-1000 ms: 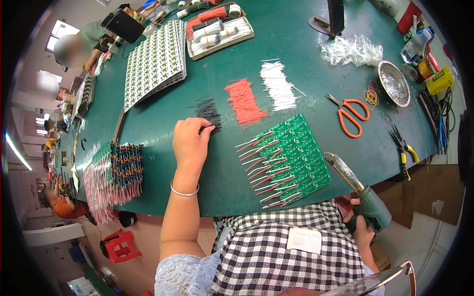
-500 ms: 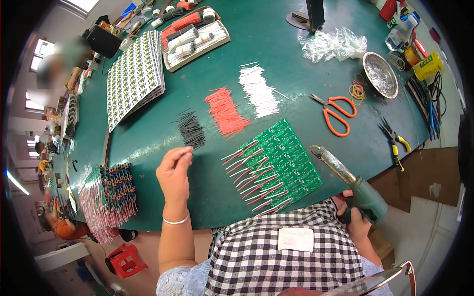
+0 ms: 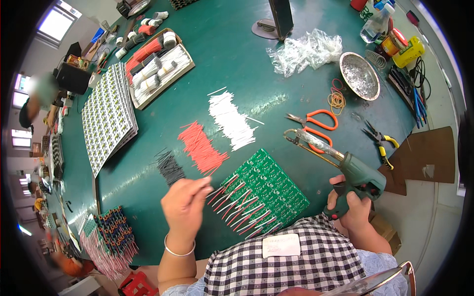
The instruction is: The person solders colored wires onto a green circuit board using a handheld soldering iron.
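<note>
So the green surface [image 3: 148, 217] is my whole work area, and the biggest thing in play is the circuit board panel [image 3: 271, 187], lying right in front of me with its red and white wires [image 3: 242, 204] fanned out toward my left. Next down is the green gun-shaped tool [image 3: 363, 177]: my right grip [image 3: 356, 214] is wrapped round its handle, and its tip, beside the board a second ago, now points past the board's far side. Bigger change is my left grip [image 3: 183, 209]: it was down at the pile of thin black pieces [image 3: 170, 167], now it's just beside the wire ends, so the wires have its attention instead of the pile. Thumb and finger are pinched together, but honestly can't tell if anything tiny is between them, too blurry. Tool's barrel blocks part of the orange-handled cutters [image 3: 305, 120], and its handle hides some right-hand fingers.
</note>
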A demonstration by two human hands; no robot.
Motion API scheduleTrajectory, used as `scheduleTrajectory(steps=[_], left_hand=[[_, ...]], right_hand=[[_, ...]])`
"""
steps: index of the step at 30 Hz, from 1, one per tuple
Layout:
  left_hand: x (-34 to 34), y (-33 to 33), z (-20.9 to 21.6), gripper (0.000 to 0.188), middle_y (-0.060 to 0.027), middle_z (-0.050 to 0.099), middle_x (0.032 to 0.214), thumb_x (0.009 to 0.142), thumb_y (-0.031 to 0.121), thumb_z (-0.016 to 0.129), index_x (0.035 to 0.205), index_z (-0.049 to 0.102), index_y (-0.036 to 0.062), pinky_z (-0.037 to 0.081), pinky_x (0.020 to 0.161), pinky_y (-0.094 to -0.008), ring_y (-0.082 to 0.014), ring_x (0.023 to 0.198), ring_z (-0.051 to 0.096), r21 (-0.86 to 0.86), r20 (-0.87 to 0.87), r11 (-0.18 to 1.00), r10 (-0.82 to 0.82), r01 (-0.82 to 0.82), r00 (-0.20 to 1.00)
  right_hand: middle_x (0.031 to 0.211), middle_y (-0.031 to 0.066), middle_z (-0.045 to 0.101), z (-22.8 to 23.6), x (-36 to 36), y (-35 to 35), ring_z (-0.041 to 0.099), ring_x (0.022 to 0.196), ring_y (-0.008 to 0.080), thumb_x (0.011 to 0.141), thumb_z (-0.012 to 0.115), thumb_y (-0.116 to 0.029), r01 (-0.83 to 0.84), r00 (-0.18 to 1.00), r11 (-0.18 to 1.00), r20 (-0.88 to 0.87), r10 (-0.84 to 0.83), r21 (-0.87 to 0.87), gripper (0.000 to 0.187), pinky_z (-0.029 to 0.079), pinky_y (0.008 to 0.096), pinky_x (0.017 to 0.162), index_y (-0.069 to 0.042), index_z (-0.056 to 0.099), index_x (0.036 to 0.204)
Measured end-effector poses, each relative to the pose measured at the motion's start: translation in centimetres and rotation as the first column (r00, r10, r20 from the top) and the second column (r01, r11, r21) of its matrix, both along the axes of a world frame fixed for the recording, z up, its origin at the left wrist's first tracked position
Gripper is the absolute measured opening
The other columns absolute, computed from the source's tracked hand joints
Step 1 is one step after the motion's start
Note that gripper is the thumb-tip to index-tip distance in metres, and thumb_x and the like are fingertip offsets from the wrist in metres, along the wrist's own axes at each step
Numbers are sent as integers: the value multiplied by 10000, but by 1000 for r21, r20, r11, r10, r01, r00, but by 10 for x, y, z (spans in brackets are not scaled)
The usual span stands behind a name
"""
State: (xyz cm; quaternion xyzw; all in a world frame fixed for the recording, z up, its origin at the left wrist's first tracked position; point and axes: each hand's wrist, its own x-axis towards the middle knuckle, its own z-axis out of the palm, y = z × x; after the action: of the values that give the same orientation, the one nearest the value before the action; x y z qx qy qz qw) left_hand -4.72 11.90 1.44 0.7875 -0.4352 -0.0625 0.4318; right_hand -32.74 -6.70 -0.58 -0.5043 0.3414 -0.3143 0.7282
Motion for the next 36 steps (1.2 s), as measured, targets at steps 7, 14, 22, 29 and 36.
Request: scheduleTrajectory(steps=[7, 14, 22, 29, 36], left_hand=[[-3, -55, -14, 286, -33, 573, 761, 663, -12, 661, 928, 690, 94, 437, 652, -341, -220, 737, 546, 114, 205, 966, -253, 234, 945], [-8, -50, -21, 213, 41, 530, 730, 683, 109, 671, 889, 697, 156, 307, 774, -352, -154, 792, 517, 204, 402, 969, -214, 141, 890], [-14, -48, -22, 199, 49, 484, 656, 631, 80, 741, 800, 674, 161, 263, 761, -368, -151, 732, 517, 159, 478, 980, -183, 120, 859], [-14, -50, -26, 184, 44, 476, 661, 640, 86, 732, 802, 674, 152, 258, 764, -370, -147, 724, 518, 148, 488, 981, -181, 124, 854], [-14, -49, -25, 169, 47, 471, 662, 656, 95, 720, 808, 675, 154, 259, 766, -371, -140, 721, 515, 150, 503, 982, -179, 118, 845]], right_hand=[[784, 80, 631, 16, -1, -18, 592, 625, 154, 866, 550, -209, -309, 944, 905, -207, 256, -292, 368, 480, 311, 644, 27, 534, 1147], [649, 63, 608, 5, 4, -1, 606, 619, 146, 835, 554, -90, -421, 867, 893, -360, 344, -159, 203, 493, 290, 622, 30, 585, 996], [954, 116, 627, 13, -3, 7, 639, 752, 179, 829, 634, -93, -387, 839, 921, -434, 329, -49, 224, 518, 337, 702, -9, 589, 1031], [875, 91, 614, 18, 14, 1, 601, 782, 206, 809, 628, -118, -615, 737, 699, -581, 345, -365, 245, 489, 322, 720, -14, 580, 1025], [766, 73, 592, 12, 14, 2, 586, 629, 141, 863, 584, -141, -633, 748, 624, -570, 340, -458, 228, 482, 269, 617, 12, 519, 1019]])
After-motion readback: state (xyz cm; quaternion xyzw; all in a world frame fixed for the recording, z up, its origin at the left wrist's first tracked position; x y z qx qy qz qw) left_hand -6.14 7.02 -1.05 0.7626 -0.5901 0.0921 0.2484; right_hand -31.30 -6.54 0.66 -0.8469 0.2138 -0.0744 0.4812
